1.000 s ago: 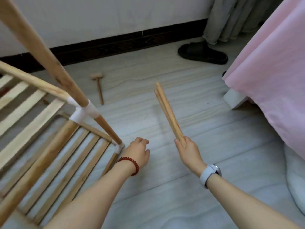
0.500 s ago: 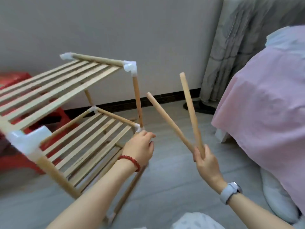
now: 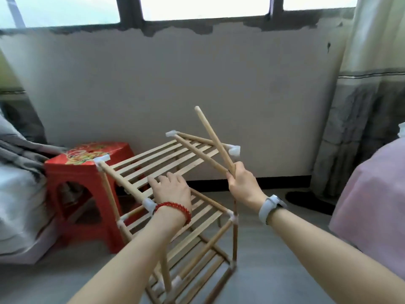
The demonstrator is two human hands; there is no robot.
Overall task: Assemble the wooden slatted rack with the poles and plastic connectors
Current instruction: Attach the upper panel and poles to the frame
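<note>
Rack (image 3: pixel 175 163): wooden, three slatted tiers, upright on the floor (image 3: pixel 274 249) beside a red stool (image 3: pixel 83 172); white connectors (image 3: pixel 234 150) at its corners. Left hand (image 3: pixel 172 189): fingers spread flat, resting on the top slats near the front rail; red bead bracelet (image 3: pixel 175 208) at the wrist. Right hand (image 3: pixel 243 183): gripped two poles (image 3: pixel 213 137) by their lower ends, splayed in a V above the rack's right top corner; white watch (image 3: pixel 270 206) at the wrist. Pink bed (image 3: pixel 372 205) to the right.

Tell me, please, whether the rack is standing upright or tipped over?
Upright: the rack stands on its legs, its slatted shelves level, with the left hand resting on the top shelf.
</note>
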